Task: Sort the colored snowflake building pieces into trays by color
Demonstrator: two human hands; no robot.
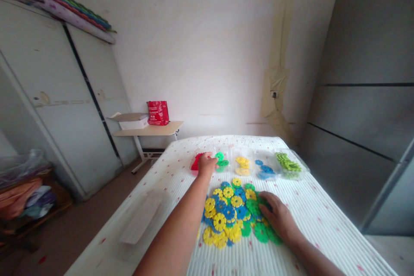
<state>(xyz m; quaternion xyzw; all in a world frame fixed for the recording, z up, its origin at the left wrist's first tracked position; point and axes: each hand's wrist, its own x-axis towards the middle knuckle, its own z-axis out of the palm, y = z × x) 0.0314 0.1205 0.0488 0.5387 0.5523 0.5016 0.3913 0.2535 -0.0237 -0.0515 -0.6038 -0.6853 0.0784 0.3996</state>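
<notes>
My left hand (207,164) reaches to the far side of the table, between a clear box of red pieces (196,162) and one of green discs (221,163). Its fingers are bent together beside the green discs; what they hold, if anything, is hidden. In front lies a loose pile of notched plastic discs (229,212), yellow, blue and green. My right hand (277,213) rests at the pile's right edge, thumb and fingers apart, touching green discs (260,232).
Clear boxes hold yellow discs (242,164), blue discs (266,170) and light-green pieces (287,164). A transparent container (142,220) lies at the left on the white ribbed table cover (326,233). Behind, a small side table (168,128) bears a red bag (158,113) and a box (133,122).
</notes>
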